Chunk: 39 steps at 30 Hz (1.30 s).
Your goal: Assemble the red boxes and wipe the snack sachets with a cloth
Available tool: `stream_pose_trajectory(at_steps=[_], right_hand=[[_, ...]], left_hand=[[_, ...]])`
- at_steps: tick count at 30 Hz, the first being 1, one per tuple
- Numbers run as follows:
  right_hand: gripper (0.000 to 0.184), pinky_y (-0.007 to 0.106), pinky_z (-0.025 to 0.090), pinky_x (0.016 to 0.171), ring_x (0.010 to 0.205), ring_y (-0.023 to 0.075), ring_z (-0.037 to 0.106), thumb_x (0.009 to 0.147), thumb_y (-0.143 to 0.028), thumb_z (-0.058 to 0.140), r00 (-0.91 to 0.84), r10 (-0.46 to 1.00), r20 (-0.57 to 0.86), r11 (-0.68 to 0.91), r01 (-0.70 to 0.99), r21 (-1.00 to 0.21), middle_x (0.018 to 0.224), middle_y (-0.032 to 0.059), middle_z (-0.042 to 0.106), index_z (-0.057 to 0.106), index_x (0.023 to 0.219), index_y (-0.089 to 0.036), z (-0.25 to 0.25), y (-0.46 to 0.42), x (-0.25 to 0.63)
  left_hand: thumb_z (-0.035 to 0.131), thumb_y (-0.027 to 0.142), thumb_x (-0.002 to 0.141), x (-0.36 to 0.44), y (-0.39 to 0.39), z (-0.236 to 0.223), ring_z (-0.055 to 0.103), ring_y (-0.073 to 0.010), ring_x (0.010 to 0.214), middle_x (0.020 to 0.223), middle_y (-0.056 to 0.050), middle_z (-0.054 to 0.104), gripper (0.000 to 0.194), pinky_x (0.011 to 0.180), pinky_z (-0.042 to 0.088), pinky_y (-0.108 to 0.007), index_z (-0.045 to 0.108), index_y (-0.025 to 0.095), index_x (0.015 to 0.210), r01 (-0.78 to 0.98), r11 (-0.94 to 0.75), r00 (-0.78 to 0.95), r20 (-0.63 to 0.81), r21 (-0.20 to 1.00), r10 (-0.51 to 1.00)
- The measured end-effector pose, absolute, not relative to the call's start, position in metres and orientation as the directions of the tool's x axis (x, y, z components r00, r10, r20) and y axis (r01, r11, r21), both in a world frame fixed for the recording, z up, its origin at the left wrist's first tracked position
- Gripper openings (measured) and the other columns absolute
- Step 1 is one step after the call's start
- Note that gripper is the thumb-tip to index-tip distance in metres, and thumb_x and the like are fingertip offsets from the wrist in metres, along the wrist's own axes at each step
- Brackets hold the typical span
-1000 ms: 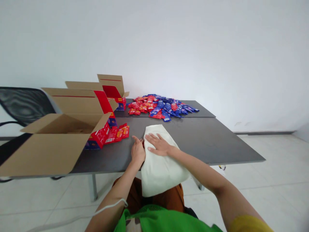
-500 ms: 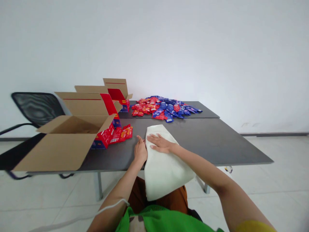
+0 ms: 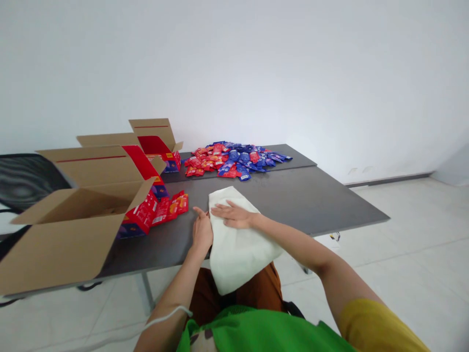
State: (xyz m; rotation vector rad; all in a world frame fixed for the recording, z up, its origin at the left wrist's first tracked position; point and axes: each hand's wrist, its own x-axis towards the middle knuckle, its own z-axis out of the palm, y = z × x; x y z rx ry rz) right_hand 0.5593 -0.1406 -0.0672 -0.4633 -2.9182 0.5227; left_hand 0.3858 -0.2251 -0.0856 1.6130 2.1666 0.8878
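A folded white cloth (image 3: 238, 249) lies over the near edge of the table, its lower part hanging above my lap. Flat on its upper part rests my right hand (image 3: 234, 215), fingers stretched out towards the left. My left hand (image 3: 202, 232) is at the cloth's left edge, closed against it. One digit sticks out to the upper left, while the other fingers are mostly hidden by the hand and the cloth. Left of that hand, several red packets (image 3: 172, 208) lie beside an open cardboard box (image 3: 66, 249).
Two more open boxes (image 3: 148, 176) (image 3: 172, 161) stand behind the nearest one. Red and blue packets (image 3: 238, 159) form a pile at the back of the dark table (image 3: 300, 195). A black mesh chair (image 3: 29, 178) stands at the left. A white cable (image 3: 164, 318) crosses my left forearm.
The view has turned to the right and tilted, so table, boxes and pile appear further left. Both hands keep the same places on the cloth.
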Motion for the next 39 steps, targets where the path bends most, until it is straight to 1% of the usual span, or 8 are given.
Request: stream_pose_trajectory(at_steps=[7, 14, 18, 23, 28, 32, 35, 39], right_hand=[[0.043, 0.037, -0.004, 0.119, 0.143, 0.0118, 0.03, 0.102, -0.019, 0.031, -0.984, 0.179, 0.01, 0.791, 0.138, -0.596, 0.146, -0.0006, 0.048, 0.056, 0.135, -0.028, -0.049, -0.144, 0.562], [0.037, 0.042, -0.003, 0.119, 0.143, 0.014, 0.031, 0.102, -0.023, 0.035, -0.98, 0.198, -0.021, 0.76, 0.167, -0.629, 0.143, -0.0002, 0.051, 0.063, 0.127, -0.027, -0.055, -0.13, 0.545], [0.038, 0.044, -0.007, 0.118, 0.148, 0.0145, 0.015, 0.1, -0.024, 0.041, -0.972, 0.233, 0.035, 0.83, 0.18, -0.528, 0.145, -0.0039, 0.049, 0.058, 0.133, -0.032, -0.063, -0.125, 0.548], [0.044, 0.047, -0.008, 0.116, 0.148, 0.0169, 0.013, 0.098, -0.03, 0.044, -0.968, 0.243, 0.069, 0.876, 0.189, -0.443, 0.148, -0.0035, 0.046, 0.048, 0.141, -0.034, -0.064, -0.134, 0.555], [0.069, 0.05, -0.005, 0.117, 0.148, 0.0224, 0.015, 0.09, -0.042, 0.058, -0.918, 0.393, 0.059, 0.857, 0.343, -0.384, 0.157, 0.0014, 0.029, 0.029, 0.152, -0.033, -0.066, -0.136, 0.571], [0.069, 0.053, 0.0, 0.117, 0.147, 0.0246, 0.018, 0.091, -0.048, 0.054, -0.858, 0.514, 0.004, 0.799, 0.477, -0.366, 0.158, 0.0028, 0.027, 0.026, 0.153, -0.032, -0.065, -0.127, 0.601], [0.059, 0.053, 0.007, 0.118, 0.144, 0.0257, 0.028, 0.093, -0.046, 0.052, -0.793, 0.608, -0.023, 0.757, 0.589, -0.284, 0.153, 0.0039, 0.037, 0.037, 0.149, -0.03, -0.067, -0.137, 0.617], [0.039, 0.043, 0.028, 0.113, 0.121, 0.0257, 0.057, 0.098, -0.04, 0.043, -0.548, 0.824, 0.145, 0.566, 0.808, -0.164, 0.128, 0.0111, 0.064, 0.061, 0.13, -0.024, -0.077, -0.17, 0.62]], left_hand=[[0.038, 0.017, 0.092, 0.387, -0.224, -0.088, 0.064, -0.0293, 0.109, 0.13, -0.027, 0.058, 0.085, 0.088, 0.052, -0.038, -0.022, -0.005, 0.147, 0.75, 0.227, -0.353, 0.085, 0.622, 0.932], [0.037, 0.015, 0.09, 0.386, -0.225, -0.08, 0.066, -0.0281, 0.105, 0.121, -0.027, 0.064, 0.082, 0.086, 0.051, -0.035, -0.018, -0.007, 0.147, 0.813, 0.262, -0.352, 0.082, 0.52, 0.932], [0.041, 0.016, 0.089, 0.383, -0.224, -0.072, 0.066, -0.0297, 0.103, 0.11, -0.027, 0.068, 0.087, 0.085, 0.05, -0.036, -0.021, -0.011, 0.144, 0.875, 0.182, -0.244, 0.083, 0.449, 0.966], [0.04, 0.02, 0.091, 0.381, -0.225, -0.071, 0.067, -0.0288, 0.101, 0.113, -0.028, 0.066, 0.085, 0.082, 0.05, -0.033, -0.018, -0.012, 0.145, 0.901, 0.144, -0.214, 0.13, 0.409, 0.968], [0.039, 0.029, 0.093, 0.385, -0.228, -0.076, 0.065, -0.0276, 0.105, 0.111, -0.025, 0.067, 0.072, 0.086, 0.049, -0.031, 0.015, -0.009, 0.148, 0.932, 0.123, -0.208, 0.227, 0.341, 0.951], [0.046, 0.041, 0.089, 0.396, -0.23, -0.075, 0.065, -0.0306, 0.099, 0.103, -0.026, 0.067, 0.07, 0.085, 0.049, -0.035, 0.041, -0.008, 0.139, 0.978, 0.091, -0.143, 0.288, 0.189, 0.947], [0.047, 0.041, 0.088, 0.402, -0.232, -0.074, 0.062, -0.0313, 0.103, 0.102, -0.025, 0.068, 0.065, 0.088, 0.048, -0.035, 0.05, -0.005, 0.134, 0.994, 0.024, -0.058, 0.323, 0.108, 0.945], [0.028, 0.033, 0.097, 0.399, -0.233, -0.073, 0.065, -0.0269, 0.097, 0.095, -0.019, 0.071, 0.049, 0.088, 0.048, -0.035, 0.067, 0.007, 0.114, 0.988, -0.014, -0.038, 0.334, 0.152, 0.942]])
